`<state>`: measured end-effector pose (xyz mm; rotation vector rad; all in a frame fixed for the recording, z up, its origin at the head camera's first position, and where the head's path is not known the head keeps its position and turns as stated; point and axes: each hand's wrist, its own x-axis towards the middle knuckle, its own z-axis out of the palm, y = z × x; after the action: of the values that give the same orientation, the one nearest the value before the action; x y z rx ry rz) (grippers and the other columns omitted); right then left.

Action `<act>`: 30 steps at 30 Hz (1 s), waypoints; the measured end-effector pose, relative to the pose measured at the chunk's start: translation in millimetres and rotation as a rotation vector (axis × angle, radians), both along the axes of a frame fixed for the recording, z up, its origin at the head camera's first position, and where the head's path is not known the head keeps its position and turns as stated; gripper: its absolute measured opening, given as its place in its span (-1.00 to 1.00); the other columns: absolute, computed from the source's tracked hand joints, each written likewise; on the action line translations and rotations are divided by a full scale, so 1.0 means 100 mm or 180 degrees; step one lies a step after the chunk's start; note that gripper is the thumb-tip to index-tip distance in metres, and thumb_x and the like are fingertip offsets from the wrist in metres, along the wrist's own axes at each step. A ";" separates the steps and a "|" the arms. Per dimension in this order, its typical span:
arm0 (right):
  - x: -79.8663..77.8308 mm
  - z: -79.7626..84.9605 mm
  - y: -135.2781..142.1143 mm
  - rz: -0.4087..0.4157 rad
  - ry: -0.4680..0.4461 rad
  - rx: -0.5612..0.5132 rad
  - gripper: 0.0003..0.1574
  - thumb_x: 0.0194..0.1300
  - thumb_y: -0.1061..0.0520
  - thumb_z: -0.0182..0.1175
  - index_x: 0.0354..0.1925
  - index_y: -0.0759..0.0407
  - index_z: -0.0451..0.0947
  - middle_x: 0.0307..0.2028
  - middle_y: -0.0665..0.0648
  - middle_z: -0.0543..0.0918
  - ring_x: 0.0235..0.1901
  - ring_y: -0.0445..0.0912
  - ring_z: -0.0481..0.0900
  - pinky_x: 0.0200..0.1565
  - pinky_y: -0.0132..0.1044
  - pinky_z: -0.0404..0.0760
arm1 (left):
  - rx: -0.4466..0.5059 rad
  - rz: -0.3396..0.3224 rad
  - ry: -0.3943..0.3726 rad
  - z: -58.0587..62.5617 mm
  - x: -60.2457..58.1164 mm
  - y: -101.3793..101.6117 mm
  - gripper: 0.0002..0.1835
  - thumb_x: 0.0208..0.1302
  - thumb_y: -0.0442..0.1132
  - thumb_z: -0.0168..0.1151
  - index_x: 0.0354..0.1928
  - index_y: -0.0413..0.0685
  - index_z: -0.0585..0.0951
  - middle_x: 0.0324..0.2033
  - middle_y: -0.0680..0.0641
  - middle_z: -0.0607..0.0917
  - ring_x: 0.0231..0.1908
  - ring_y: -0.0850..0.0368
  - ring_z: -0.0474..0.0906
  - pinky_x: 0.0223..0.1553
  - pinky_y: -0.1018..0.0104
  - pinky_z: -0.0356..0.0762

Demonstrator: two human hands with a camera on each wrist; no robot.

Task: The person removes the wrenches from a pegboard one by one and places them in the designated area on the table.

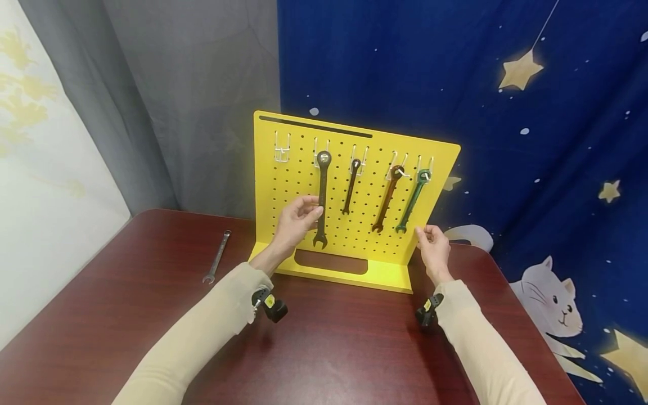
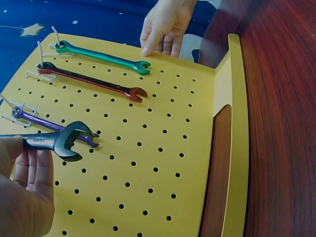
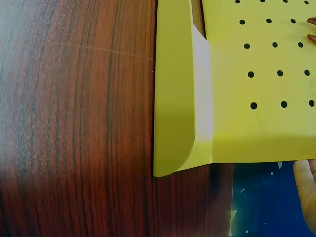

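My left hand pinches a large dark combination wrench by its shank, between thumb and fingers. Its ring end overlaps the second hook from the left, and its open jaw points down. That open end shows close up in the left wrist view, in front of the yellow pegboard. At the pegboard's right edge, my right hand grips the side. On hooks to the right hang a small purple wrench, a red wrench and a green wrench.
A silver wrench lies on the dark red table, left of the pegboard. The leftmost hook is bare. The pegboard's foot rests on the table. Behind stand a grey curtain and a blue star-patterned one.
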<state>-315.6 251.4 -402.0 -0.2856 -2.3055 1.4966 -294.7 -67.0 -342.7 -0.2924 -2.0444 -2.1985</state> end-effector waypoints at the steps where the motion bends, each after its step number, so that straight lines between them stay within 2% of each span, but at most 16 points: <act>1: 0.00 0.00 0.00 0.0000 0.0000 0.0000 -0.57 0.38 -0.06 0.05 -0.02 0.27 0.42 -0.10 0.24 0.56 -0.16 0.03 0.56 0.05 -0.12 0.57 | 0.0031 -0.0014 -0.0002 0.00 0.00 0.00 -0.68 0.27 -0.36 0.17 0.07 -0.21 0.49 -0.20 -0.11 0.62 -0.26 0.23 0.58 -0.10 0.22 0.62; 9: -0.01 -0.01 0.01 -0.0007 -0.0002 0.0007 -0.56 0.37 -0.08 0.05 -0.02 0.25 0.42 -0.08 0.26 0.58 -0.13 0.06 0.57 0.07 -0.09 0.55 | 0.0128 -0.0097 0.0032 0.00 0.01 0.00 -0.70 0.29 -0.35 0.15 0.05 -0.23 0.49 -0.30 0.03 0.62 -0.29 0.27 0.58 -0.10 0.19 0.62; 18: -0.02 -0.02 0.01 0.0006 0.0007 -0.0004 -0.53 0.36 -0.11 0.06 -0.02 0.26 0.42 -0.07 0.28 0.58 -0.08 0.10 0.58 0.09 -0.07 0.53 | 0.0269 -0.0187 -0.0071 0.01 0.05 -0.01 -0.71 0.30 -0.34 0.15 0.04 -0.23 0.48 -0.35 0.10 0.60 -0.29 0.25 0.55 -0.15 0.25 0.61; 30: -0.02 -0.01 0.01 -0.0006 -0.0021 -0.0015 -0.55 0.36 -0.09 0.07 -0.03 0.26 0.41 -0.07 0.29 0.58 -0.09 0.13 0.59 0.08 -0.06 0.54 | 0.0422 -0.0400 -0.0155 0.04 0.10 -0.03 -0.81 0.33 -0.32 0.12 -0.04 -0.06 0.51 -0.33 0.13 0.62 -0.28 0.27 0.57 -0.15 0.31 0.60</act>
<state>-317.1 252.4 -403.0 -0.2946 -2.3066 1.5025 -284.9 -70.4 -339.1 -0.3658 -1.9420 -2.4250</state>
